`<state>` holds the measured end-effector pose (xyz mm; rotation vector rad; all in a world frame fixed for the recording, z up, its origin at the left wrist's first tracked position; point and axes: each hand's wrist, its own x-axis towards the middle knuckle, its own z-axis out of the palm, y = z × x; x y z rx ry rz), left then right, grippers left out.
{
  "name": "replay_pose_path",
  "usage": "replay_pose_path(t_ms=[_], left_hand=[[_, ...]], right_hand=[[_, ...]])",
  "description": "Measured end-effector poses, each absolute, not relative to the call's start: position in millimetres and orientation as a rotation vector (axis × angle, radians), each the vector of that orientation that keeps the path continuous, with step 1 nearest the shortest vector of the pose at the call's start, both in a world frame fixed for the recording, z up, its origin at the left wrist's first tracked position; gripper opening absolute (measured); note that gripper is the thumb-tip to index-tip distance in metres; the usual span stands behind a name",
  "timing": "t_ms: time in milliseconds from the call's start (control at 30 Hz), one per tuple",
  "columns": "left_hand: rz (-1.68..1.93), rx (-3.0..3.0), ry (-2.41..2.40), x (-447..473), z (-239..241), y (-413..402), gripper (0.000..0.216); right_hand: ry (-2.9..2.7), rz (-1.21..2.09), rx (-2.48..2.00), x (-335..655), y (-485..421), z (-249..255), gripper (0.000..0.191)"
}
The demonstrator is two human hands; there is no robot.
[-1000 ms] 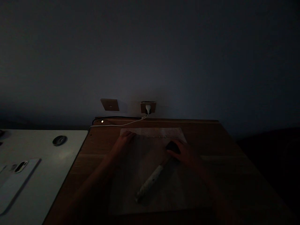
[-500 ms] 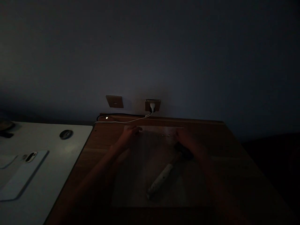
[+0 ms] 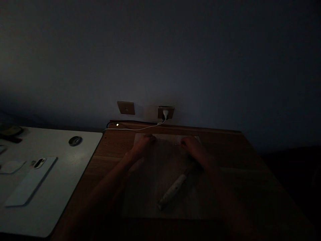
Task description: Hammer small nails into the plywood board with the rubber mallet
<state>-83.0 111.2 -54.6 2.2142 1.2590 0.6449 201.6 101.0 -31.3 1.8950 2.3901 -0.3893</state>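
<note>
The scene is very dark. A pale, thin, square sheet (image 3: 145, 197) lies on the wooden desk. At its far left corner rests my left hand (image 3: 145, 143), fingers curled; what they hold, if anything, is lost in shadow. Near the far right corner my right hand (image 3: 192, 146) is closed, fingertips together and pointing inward. Just left of those fingertips glints a tiny shiny thing (image 3: 177, 144), too small to name. A hammer (image 3: 173, 190) with a worn whitish handle lies slantwise on the sheet, its dark head mostly hidden beneath my right wrist.
On the left, a white table (image 3: 82, 157) adjoins the wooden desk (image 3: 110, 147). It bears a pale phone (image 3: 32, 182) and a dark round ring-shaped object (image 3: 75, 141). A white plug (image 3: 165, 113) sits in the wall socket, its cable (image 3: 135, 129) running along the desk's back edge.
My right hand has shifted slightly left, covering more of the shiny line seen before. My left hand stays at the sheet's far left corner. The view has moved a little left.
</note>
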Motion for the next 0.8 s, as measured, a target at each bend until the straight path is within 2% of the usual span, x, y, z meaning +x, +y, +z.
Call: replay_pose_path(t_ms=[100,200,267,467,567,800], left_hand=[[0.944,1.709,1.354,-77.3,-48.6,112.8,0.005],[1.065,1.209,1.259,-69.6,-47.6,114.0,0.019],[1.034,1.132,1.211,-65.1,-49.6,113.1,0.02],[0.901,1.275,1.262,-61.5,-58.5,108.1,0.022],[0.836,1.46,1.345,-61.6,-59.2,106.5,0.015],[0.554,1.989,1.42,-53.5,-53.7,97.6,0.024]], right_hand=[[2.429,-0.391,1.895,198.5,99.5,-25.5,0.029],[2.483,-0.414,1.873,192.0,100.3,-20.6,0.03],[2.513,-0.455,1.842,186.1,101.3,-19.8,0.028],[2.559,-0.524,1.788,176.5,102.2,-22.1,0.027],[2.589,-0.521,1.784,174.1,103.7,-21.7,0.029],[2.635,-0.59,1.79,159.3,107.5,-30.2,0.023]])
